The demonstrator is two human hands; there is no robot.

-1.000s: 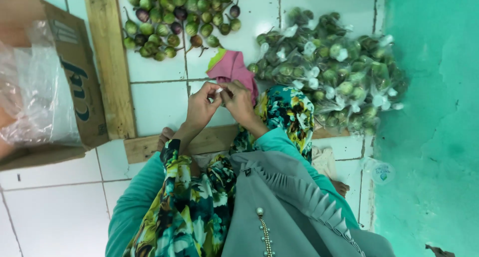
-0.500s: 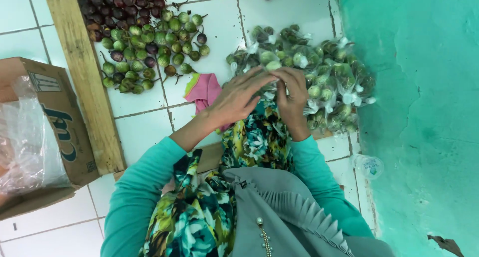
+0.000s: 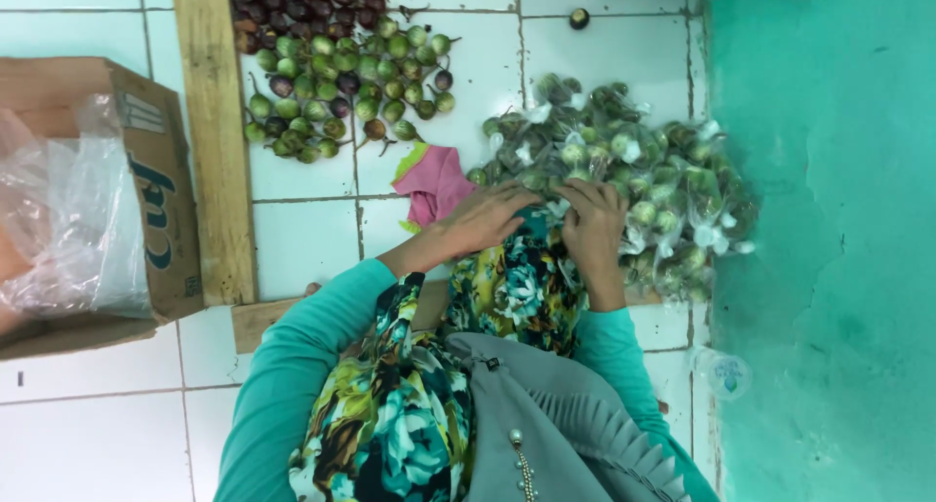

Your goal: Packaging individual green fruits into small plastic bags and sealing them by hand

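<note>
Where fingertips vanish among bagged eggplants (image 3: 624, 180), left hand (image 3: 487, 219), right hand (image 3: 590, 224), grips unreadable.

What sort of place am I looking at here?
Probably a produce-packing spot on a white tiled floor: loose small eggplants lie heaped, a pile of clear bagged ones sits by both hands, and a cardboard box holds plastic bags.
</note>
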